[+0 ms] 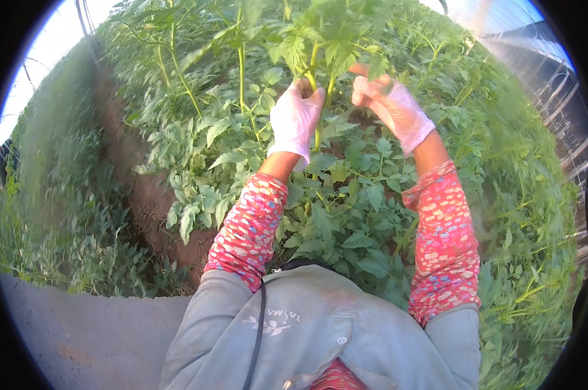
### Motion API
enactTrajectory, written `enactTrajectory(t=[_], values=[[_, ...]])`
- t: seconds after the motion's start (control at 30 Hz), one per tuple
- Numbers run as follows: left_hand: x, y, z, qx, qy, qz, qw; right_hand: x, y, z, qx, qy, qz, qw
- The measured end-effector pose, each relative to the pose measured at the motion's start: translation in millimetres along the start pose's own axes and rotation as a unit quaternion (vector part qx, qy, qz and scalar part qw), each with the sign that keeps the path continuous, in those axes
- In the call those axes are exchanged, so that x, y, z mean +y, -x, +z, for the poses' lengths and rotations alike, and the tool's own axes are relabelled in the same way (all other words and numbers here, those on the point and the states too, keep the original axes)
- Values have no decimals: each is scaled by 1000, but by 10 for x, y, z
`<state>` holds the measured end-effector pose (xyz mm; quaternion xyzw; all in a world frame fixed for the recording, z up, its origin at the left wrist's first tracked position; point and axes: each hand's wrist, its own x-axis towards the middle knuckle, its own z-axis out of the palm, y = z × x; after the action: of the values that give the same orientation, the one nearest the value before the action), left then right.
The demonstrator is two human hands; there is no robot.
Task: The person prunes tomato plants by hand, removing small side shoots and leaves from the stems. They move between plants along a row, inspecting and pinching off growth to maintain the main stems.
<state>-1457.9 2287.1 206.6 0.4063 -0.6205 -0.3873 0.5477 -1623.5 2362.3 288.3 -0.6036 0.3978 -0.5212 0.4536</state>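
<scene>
Both hands wear thin, whitish see-through gloves. My left hand (298,114) is closed around a green tomato plant stem (318,134) just under its leafy top, thumb and fingers pinching it. To the right of that stem is my right hand (386,102), raised, its fingers bent and slightly blurred. A tomato leaf (378,66) overlaps its fingertips, so whether it grips anything is hidden. Leaves (294,48) spread above both hands. Another upright stem (241,73) rises left of my left hand.
Dense tomato plants (372,234) fill the area in front. A bare soil path (148,204) runs along the left. A grey wall edge (94,321) is at lower left. On the right, pale poles (562,97) line the greenhouse side.
</scene>
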Motion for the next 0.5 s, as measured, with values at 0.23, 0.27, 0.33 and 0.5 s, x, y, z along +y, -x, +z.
enactTrajectory(t=[0.23,0.27,0.33,0.5], values=[[-213,93,-70,8,296,-9,955,-102,-173,257,194,221,19,956],[-213,140,-55,-14,309,7,951,-142,-191,310,214,248,19,945],[-211,229,-15,-51,319,56,945,-263,-214,400,227,322,69,916],[-299,434,-19,-42,388,-7,920,-518,-217,415,176,498,245,813]])
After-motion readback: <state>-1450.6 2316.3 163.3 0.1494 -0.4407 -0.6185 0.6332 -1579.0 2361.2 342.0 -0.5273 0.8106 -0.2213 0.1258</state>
